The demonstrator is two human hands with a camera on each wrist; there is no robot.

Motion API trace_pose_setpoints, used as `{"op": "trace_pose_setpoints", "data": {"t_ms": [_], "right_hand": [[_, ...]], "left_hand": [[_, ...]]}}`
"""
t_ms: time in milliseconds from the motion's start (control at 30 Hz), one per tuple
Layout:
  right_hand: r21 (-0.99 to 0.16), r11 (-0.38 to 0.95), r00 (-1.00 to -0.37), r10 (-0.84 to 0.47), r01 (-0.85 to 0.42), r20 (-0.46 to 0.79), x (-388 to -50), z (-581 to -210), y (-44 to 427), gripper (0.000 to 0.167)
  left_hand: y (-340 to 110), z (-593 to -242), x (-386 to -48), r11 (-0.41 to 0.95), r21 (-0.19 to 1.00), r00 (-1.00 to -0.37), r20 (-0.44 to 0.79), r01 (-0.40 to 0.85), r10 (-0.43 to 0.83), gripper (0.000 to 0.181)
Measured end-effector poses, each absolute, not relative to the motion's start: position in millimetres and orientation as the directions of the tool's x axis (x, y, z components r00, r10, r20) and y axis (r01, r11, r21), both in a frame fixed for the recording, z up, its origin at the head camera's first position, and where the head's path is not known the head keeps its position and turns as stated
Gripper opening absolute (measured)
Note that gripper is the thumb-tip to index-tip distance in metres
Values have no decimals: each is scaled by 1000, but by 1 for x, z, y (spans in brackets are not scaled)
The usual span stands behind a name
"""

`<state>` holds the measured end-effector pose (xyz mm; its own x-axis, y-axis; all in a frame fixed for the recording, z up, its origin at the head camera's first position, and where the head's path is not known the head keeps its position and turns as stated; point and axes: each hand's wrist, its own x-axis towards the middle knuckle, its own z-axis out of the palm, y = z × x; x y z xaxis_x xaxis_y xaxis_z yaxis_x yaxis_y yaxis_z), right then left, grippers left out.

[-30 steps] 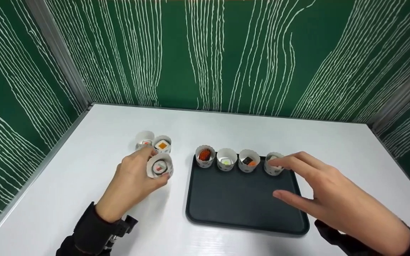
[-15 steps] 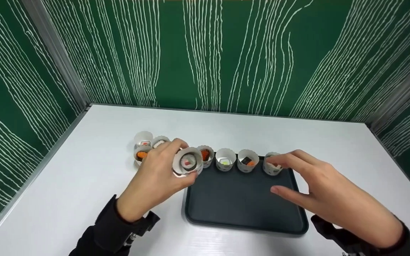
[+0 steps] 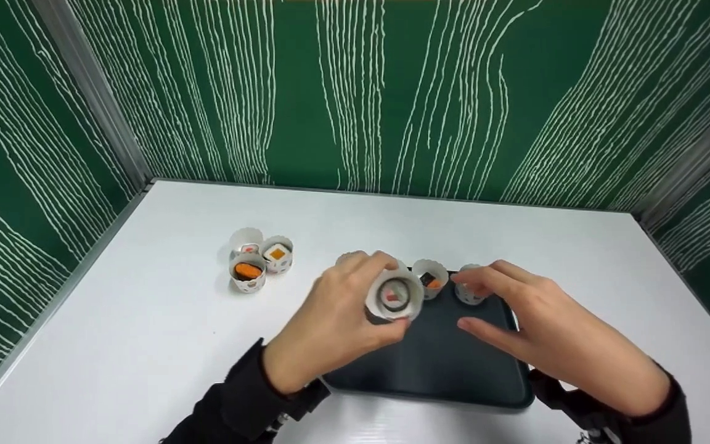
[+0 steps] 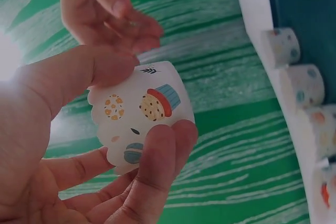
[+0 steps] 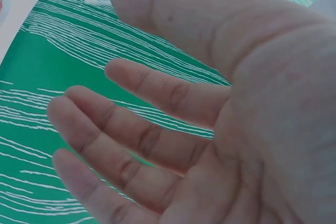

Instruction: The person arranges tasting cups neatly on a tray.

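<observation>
My left hand pinches a white paper cup between thumb and fingers, held over the dark tray; a round roll with a red and pale centre lies inside. In the left wrist view the cup shows a cupcake print and a scalloped rim. My right hand hovers over the tray's right side, fingers spread and empty, also in the right wrist view. Its fingers partly cover a cup at the tray's far right corner. Beside that stands a cup with black and orange food.
At the left on the white table, three cups stand together: one with an orange-topped piece, one with an orange-centred white piece, and another behind. A cup rim shows behind my left hand. Green walls with white lines surround the table.
My left hand has carried its cup rightward from beside the left group to over the tray, now covering cups on the far edge. My right hand has shifted slightly left.
</observation>
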<state>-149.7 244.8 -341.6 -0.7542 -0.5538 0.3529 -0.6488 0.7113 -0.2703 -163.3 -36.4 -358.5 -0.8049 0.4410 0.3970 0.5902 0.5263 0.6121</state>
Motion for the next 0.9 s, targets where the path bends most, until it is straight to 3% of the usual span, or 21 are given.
{"op": "trace_pose_setpoints", "data": {"t_ms": [233, 400, 600, 900], "right_hand": [[-273, 648, -700, -616, -711, 362, -154, -345, 234, 49], [-297, 602, -671, -648, -741, 359, -157, -345, 230, 51], [-334, 596, -684, -639, -730, 353, -157, -346, 230, 52], [-335, 622, -707, -618, -707, 344, -160, -345, 229, 56]], "left_hand": [[-18, -368, -160, 471, 583, -744, 434, 662, 509, 50], [-13, -373, -157, 465, 586, -742, 439, 664, 507, 53], [-14, -374, -158, 496, 570, -751, 416, 655, 513, 66], [-12, -374, -162, 471, 557, -727, 461, 684, 509, 67]]}}
